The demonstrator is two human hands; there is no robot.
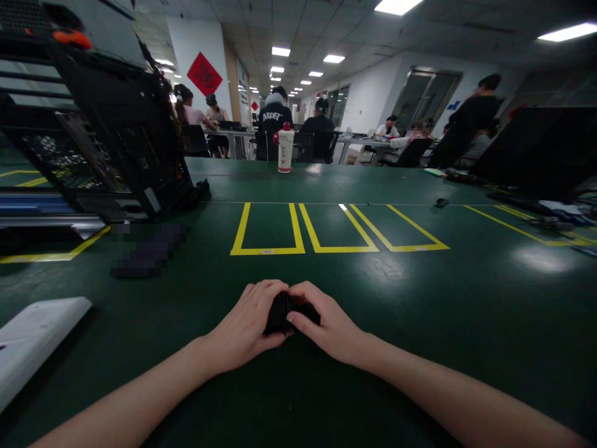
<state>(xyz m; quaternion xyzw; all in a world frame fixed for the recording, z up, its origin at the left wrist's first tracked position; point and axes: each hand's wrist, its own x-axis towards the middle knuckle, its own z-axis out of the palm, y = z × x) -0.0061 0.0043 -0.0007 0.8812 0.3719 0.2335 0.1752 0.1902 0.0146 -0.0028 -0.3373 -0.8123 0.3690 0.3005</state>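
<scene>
A small black object (278, 315) is held between my two hands low in the middle of the view, just above or on the green table (233, 398). My left hand (247, 320) wraps round its left side, with the thumb low and the fingers over the top. From the right, my right hand (326, 320) grips it with a curved index finger and the thumb. Fingers cover much of the object, so its exact shape cannot be made out. Beyond the hands, yellow tape outlines (268, 251) mark the table.
An open black computer case (135, 143) stands at the left, near a white object (37, 342). A white and red bottle (285, 149) is at the far edge. Dark monitor (541, 149) and cables are at the right. Several people sit or stand beyond.
</scene>
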